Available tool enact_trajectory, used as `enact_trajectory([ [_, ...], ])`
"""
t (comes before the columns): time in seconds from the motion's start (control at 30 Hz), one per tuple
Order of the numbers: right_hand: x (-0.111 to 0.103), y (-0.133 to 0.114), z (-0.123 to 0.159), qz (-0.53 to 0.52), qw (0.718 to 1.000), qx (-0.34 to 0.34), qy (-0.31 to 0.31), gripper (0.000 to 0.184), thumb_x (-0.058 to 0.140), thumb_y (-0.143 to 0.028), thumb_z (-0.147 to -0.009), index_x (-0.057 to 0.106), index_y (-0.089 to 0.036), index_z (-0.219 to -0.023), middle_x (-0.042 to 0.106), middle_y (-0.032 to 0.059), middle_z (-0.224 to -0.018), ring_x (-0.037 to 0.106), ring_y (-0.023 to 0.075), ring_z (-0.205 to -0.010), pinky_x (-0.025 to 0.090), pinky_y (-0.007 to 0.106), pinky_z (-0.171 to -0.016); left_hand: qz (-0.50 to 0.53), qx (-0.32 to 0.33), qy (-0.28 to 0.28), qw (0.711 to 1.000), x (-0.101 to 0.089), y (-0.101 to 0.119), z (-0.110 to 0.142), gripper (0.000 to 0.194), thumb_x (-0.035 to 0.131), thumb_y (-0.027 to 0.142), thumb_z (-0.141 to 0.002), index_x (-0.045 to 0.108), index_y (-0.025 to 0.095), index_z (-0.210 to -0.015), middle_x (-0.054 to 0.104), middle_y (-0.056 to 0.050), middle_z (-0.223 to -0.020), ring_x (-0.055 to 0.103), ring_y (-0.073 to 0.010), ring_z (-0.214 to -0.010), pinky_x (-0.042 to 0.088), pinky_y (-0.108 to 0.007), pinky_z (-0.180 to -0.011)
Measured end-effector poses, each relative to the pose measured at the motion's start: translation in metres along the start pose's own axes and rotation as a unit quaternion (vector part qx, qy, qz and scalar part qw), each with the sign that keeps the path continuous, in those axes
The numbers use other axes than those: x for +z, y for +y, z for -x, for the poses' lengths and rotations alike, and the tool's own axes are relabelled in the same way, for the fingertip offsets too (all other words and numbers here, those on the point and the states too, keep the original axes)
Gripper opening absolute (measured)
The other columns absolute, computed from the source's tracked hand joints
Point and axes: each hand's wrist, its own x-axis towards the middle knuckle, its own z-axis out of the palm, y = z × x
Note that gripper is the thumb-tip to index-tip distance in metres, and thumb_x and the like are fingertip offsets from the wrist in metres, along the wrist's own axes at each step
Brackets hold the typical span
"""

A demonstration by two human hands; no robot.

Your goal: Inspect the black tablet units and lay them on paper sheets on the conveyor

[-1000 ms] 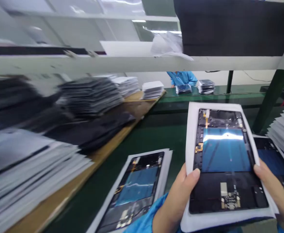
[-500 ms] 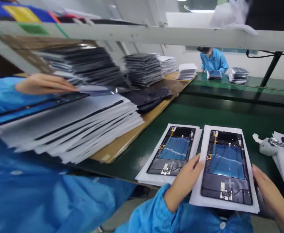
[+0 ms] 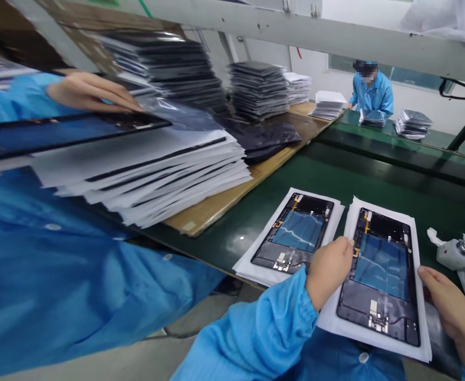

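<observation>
An open tablet housing [image 3: 387, 320], black with a blue middle area and orange flex cables, lies on white sheets [image 3: 330, 320] in front of me. At its left edge my left hand [image 3: 330, 272] is closed, thumb and fingers pinching the rim and sheet. My right hand [image 3: 445, 304] grips the right edge, its thumb on top and fingers partly hidden below. Just left of my left hand, a second tablet housing [image 3: 302, 230] of the same kind rests on white sheets at the table's front edge.
A co-worker's hand [image 3: 93, 92] at left holds another tablet part [image 3: 57, 135] above a fanned stack of white sheets [image 3: 169, 177]. Dark stacks [image 3: 258, 90] stand behind on brown board [image 3: 200, 214]. A white dispenser [image 3: 455, 254] sits right on the green table [image 3: 272, 180]. Another person [image 3: 371, 90] works far back.
My view has shifted, so the scene sits differently. Both my hands stay on the housing's edges. At left, the co-worker's hand and tablet part have risen off the stack.
</observation>
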Motion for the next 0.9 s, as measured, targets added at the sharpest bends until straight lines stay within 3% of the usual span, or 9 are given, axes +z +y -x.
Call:
enact_trajectory([
  [0.1, 0.004, -0.004, -0.001, 0.001, 1.000, 0.016, -0.009, 0.054, 0.066, -0.047, -0.070, 0.051, -0.017, -0.113, 0.067, 0.0014, -0.083, 0.059, 0.0146, -0.067, 0.045, 0.022, -0.061, 0.061, 0.011, 0.003, 0.998, -0.003, 0.002, -0.001, 0.030, 0.030, 0.033, -0.087, 0.050, 0.019, -0.070, 0.057, -0.004, -0.069, 0.053, -0.0178, -0.069, 0.030, -0.026, -0.059],
  [0.17, 0.004, -0.003, -0.005, -0.003, 1.000, 0.024, -0.017, 0.055, 0.067, -0.047, -0.069, 0.052, -0.016, -0.112, 0.067, 0.0029, -0.086, 0.060, 0.0176, -0.074, 0.047, 0.024, -0.066, 0.166, -0.010, -0.018, 0.986, -0.001, 0.003, -0.006, 0.030, 0.033, 0.034, -0.086, 0.050, 0.018, -0.067, 0.055, -0.004, -0.069, 0.052, -0.0171, -0.070, 0.032, -0.026, -0.061],
  [0.27, 0.003, 0.004, -0.011, -0.009, 1.000, 0.015, -0.012, 0.052, 0.067, -0.046, -0.069, 0.053, -0.016, -0.109, 0.066, 0.0037, -0.093, 0.059, 0.0208, -0.088, 0.046, 0.027, -0.077, 0.348, -0.122, -0.067, 0.927, 0.003, 0.007, -0.014, 0.024, 0.038, 0.033, -0.083, 0.050, 0.016, -0.070, 0.055, -0.004, -0.071, 0.052, -0.0162, -0.069, 0.037, -0.025, -0.061],
  [0.37, 0.002, 0.011, -0.016, 0.005, 1.000, -0.008, 0.025, 0.051, 0.067, -0.048, -0.068, 0.055, -0.018, -0.108, 0.064, 0.0031, -0.099, 0.055, 0.0225, -0.099, 0.042, 0.028, -0.086, 0.420, -0.181, -0.103, 0.883, 0.008, 0.018, -0.020, 0.020, 0.037, 0.031, -0.082, 0.048, 0.015, -0.076, 0.055, -0.004, -0.069, 0.053, -0.0152, -0.061, 0.039, -0.025, -0.055],
  [0.43, 0.003, 0.014, -0.016, 0.021, 0.998, -0.024, 0.047, 0.052, 0.065, -0.050, -0.068, 0.056, -0.019, -0.108, 0.063, 0.0032, -0.104, 0.051, 0.0246, -0.106, 0.041, 0.030, -0.089, 0.411, -0.187, -0.090, 0.888, 0.012, 0.027, -0.023, 0.021, 0.036, 0.031, -0.083, 0.048, 0.015, -0.077, 0.054, -0.005, -0.069, 0.053, -0.0161, -0.060, 0.039, -0.026, -0.055],
  [0.57, 0.008, 0.016, -0.013, 0.039, 0.996, -0.056, 0.058, 0.056, 0.060, -0.054, -0.070, 0.055, -0.019, -0.114, 0.058, 0.0042, -0.113, 0.046, 0.0275, -0.112, 0.037, 0.035, -0.095, 0.354, -0.184, -0.008, 0.917, 0.022, 0.039, -0.024, 0.023, 0.034, 0.032, -0.084, 0.049, 0.014, -0.084, 0.056, -0.011, -0.081, 0.053, -0.0225, -0.077, 0.037, -0.032, -0.067],
  [0.67, 0.006, 0.017, -0.007, 0.043, 0.994, -0.080, 0.060, 0.062, 0.054, -0.058, -0.073, 0.052, -0.017, -0.119, 0.053, 0.0056, -0.121, 0.042, 0.0259, -0.116, 0.032, 0.033, -0.099, 0.317, -0.136, 0.037, 0.938, 0.024, 0.040, -0.021, 0.024, 0.033, 0.032, -0.085, 0.051, 0.015, -0.085, 0.056, -0.011, -0.084, 0.052, -0.0236, -0.081, 0.035, -0.035, -0.073],
  [0.8, 0.002, 0.011, 0.009, 0.053, 0.987, -0.122, 0.087, 0.070, 0.055, -0.060, -0.073, 0.038, -0.024, -0.131, 0.038, 0.0007, -0.135, 0.031, 0.0180, -0.124, 0.019, 0.024, -0.104, 0.319, -0.034, 0.104, 0.941, 0.011, 0.033, -0.014, 0.028, 0.032, 0.035, -0.087, 0.052, 0.016, -0.080, 0.055, -0.005, -0.077, 0.050, -0.0168, -0.073, 0.037, -0.027, -0.068],
  [0.9, 0.007, 0.002, 0.028, 0.021, 0.989, -0.131, 0.060, 0.085, 0.060, -0.065, -0.064, 0.030, -0.029, -0.135, 0.043, 0.0018, -0.131, 0.041, 0.0215, -0.116, 0.030, 0.028, -0.099, 0.362, -0.016, 0.127, 0.923, -0.005, 0.025, -0.009, 0.030, 0.036, 0.040, -0.085, 0.052, 0.016, -0.077, 0.049, -0.001, -0.068, 0.045, -0.0133, -0.065, 0.036, -0.024, -0.061],
])
